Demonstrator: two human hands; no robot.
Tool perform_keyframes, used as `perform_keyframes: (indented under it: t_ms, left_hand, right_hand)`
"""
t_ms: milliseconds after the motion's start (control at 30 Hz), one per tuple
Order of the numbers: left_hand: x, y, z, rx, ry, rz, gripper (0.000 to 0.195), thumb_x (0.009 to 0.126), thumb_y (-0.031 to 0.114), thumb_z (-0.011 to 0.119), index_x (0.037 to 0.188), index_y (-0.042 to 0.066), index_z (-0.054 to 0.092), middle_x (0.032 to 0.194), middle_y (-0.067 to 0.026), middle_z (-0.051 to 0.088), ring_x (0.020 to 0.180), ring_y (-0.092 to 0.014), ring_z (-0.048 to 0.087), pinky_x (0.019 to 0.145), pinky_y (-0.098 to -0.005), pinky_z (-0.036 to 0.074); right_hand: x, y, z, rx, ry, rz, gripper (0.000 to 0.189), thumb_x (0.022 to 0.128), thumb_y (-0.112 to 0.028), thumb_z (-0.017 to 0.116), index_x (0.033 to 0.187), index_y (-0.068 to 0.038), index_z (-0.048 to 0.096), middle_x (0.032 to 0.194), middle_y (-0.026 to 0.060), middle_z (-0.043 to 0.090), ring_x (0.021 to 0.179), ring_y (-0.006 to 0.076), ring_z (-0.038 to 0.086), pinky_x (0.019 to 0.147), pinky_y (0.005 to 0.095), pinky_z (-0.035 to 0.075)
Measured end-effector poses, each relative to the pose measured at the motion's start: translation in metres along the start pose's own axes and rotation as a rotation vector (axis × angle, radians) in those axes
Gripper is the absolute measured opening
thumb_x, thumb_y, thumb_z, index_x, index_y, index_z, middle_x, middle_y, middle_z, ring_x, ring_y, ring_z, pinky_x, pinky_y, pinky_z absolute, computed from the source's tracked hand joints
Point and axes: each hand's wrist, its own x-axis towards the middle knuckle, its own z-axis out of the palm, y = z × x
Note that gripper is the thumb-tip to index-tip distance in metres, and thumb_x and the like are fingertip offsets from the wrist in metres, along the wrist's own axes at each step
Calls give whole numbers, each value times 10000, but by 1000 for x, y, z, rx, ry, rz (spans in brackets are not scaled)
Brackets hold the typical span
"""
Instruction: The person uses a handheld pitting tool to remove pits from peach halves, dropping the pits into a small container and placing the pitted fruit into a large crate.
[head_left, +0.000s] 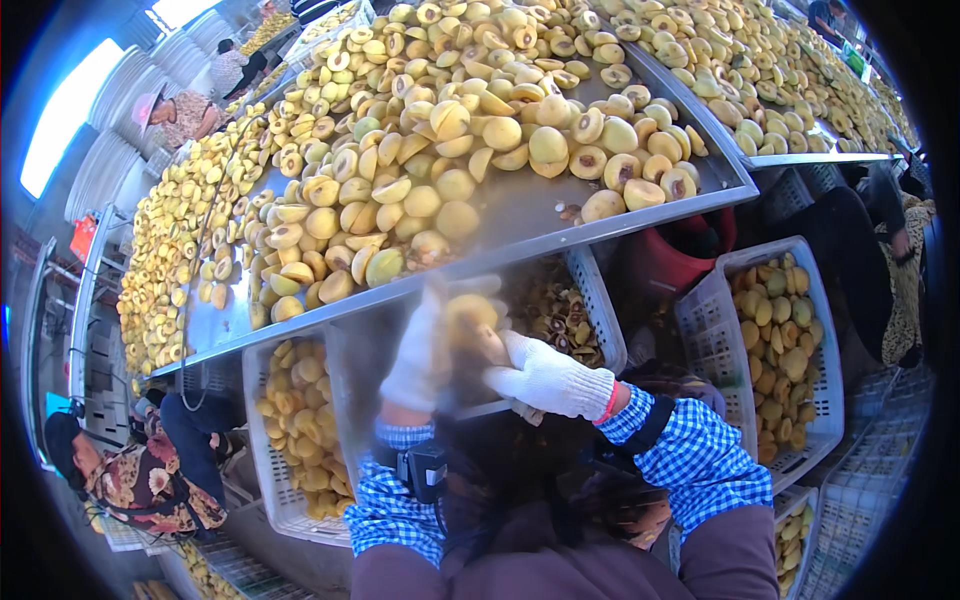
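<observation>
My left hand (415, 356), in a white knit glove and blurred by motion, is raised just below the metal table's front edge. Its fingers curl around a yellow fruit half (471, 311), which looks like an apricot or peach. Close on the other side is my right hand (559, 379), gloved in white with a red cuff edge, its fingers bent towards the fruit. Blur hides whether the right hand grips a tool or the fruit itself. Beneath both hands stands a white plastic crate (600, 304) with brown pits and scraps in it.
Halved yellow fruit (450, 120) is heaped on the metal-rimmed table (517, 214). Fruit-filled crates stand to my left (271, 480) and right (829, 420). A red bucket (667, 259) sits under the table edge. Several people work nearby, one seated person (150, 480) at left.
</observation>
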Motion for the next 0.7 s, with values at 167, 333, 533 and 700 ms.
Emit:
perform_keyframes:
  t_ms: [167, 333, 533, 700]
  left_hand:
    - [5, -25, 12, 54, 250, 169, 696, 936, 620, 344, 1033, -12, 620, 895, -155, 657, 788, -264, 656, 680, -360, 553]
    - [-3, -9, 16, -225, 208, 20, 660, 954, 576, 354, 1001, -22, 627, 866, -164, 656, 749, -282, 653, 660, -387, 552]
    - [-16, -13, -39, -191, 471, 238, 610, 975, 508, 378, 1043, -57, 600, 880, -167, 666, 750, -276, 661, 668, -387, 562]
    - [-61, 20, -124, 1502, 1057, 223, 363, 878, 312, 617, 1110, 33, 616, 1074, -162, 650, 1014, -291, 602, 890, -390, 453]
  right_hand:
    - [3, 10, 3, 183, -110, 47, 197, 907, -205, 530, 982, -25, 500, 667, 37, 568, 489, 110, 547, 422, 247, 420]
    - [6, 12, -7, 585, -374, 161, 147, 899, -194, 557, 885, -74, 473, 594, -25, 449, 417, 66, 422, 363, 216, 334]
    - [-10, 5, -22, 874, -391, 139, 124, 896, -163, 562, 864, -95, 463, 559, -54, 353, 367, 43, 321, 323, 208, 260]
    - [-15, -6, -17, 756, -241, 240, 113, 874, -132, 567, 876, -81, 466, 571, -22, 376, 382, 76, 342, 343, 240, 274]
